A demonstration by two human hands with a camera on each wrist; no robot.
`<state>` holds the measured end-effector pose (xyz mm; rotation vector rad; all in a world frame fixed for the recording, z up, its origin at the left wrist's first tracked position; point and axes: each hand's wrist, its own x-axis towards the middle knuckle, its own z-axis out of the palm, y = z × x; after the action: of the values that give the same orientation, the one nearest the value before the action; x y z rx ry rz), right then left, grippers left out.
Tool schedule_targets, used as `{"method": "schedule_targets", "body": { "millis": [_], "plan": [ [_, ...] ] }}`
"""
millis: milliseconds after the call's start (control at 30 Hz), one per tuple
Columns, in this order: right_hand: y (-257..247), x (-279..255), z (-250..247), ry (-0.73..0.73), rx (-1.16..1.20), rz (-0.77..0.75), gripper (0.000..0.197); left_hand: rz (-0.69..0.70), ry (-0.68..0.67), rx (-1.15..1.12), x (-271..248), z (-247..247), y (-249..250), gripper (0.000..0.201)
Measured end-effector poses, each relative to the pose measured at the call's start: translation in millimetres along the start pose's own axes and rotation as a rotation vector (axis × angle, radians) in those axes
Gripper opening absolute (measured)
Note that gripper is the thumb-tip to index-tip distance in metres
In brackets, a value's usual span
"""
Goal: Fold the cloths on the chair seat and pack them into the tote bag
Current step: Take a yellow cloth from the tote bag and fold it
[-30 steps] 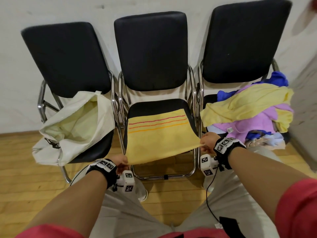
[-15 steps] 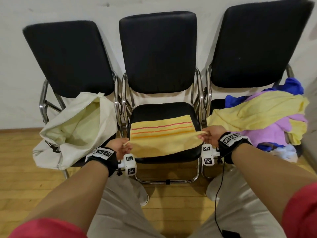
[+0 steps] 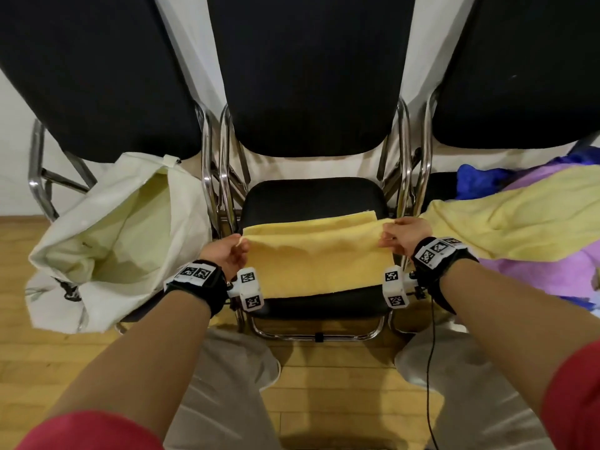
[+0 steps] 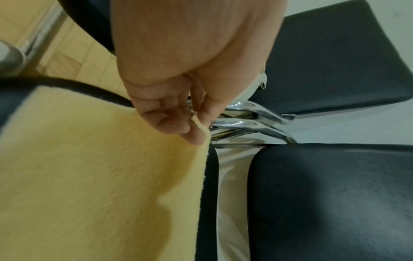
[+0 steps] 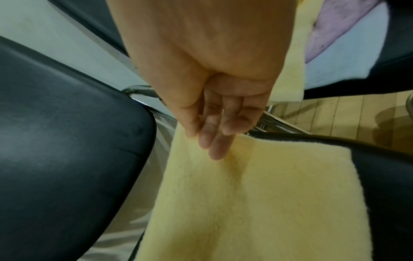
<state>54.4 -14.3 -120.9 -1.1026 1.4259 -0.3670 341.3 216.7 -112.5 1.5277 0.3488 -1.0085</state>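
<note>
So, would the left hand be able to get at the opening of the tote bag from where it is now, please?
Probably yes. The tote bag lies on the next chair with its mouth gaping toward the left hand, and nothing stands between them. But that hand is pinching a corner of the yellow cloth, so it must release or carry it.

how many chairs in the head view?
3. Left chair holds the tote bag; middle chair has the yellow cloth on its seat; right chair carries the cloth pile. More may sit outside the frame.
</note>
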Motion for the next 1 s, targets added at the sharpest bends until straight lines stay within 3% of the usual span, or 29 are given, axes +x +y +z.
{"method": "schedule_targets", "body": {
  "millis": [267, 367, 567, 767, 900, 1000],
  "plan": [
    [-6.1, 51.1, 17.2, 0.063, -0.024, 0.032, 0.041, -0.055, 0.034, -0.049, 39.1, 22.9, 13.6, 0.008],
    [-7.6, 60.7, 24.6, 0.093, -0.027, 0.036, 0.038, -0.083, 0.041, -0.052, 48.8, 26.7, 15.2, 0.009],
    [-11.4, 70.1, 32.5, 0.123, -0.073, 0.073, 0.027, -0.100, 0.082, -0.090, 64.5, 29.1, 11.8, 0.032],
    [-7.3, 73.8, 39.7, 0.147, -0.070, 0.108, 0.023, -0.097, 0.080, -0.115, 70.8, 29.6, 4.6, 0.034],
    [-6.9, 68.8, 43.3, 0.104, -0.064, 0.103, 0.039, -0.073, 0.080, -0.067, 70.3, 29.1, 5.2, 0.031],
    [-5.8, 59.0, 44.2, 0.085, -0.162, 0.023, 0.054, -0.043, 0.118, 0.015, 63.7, 32.3, 4.8, 0.016]
  ]
}}
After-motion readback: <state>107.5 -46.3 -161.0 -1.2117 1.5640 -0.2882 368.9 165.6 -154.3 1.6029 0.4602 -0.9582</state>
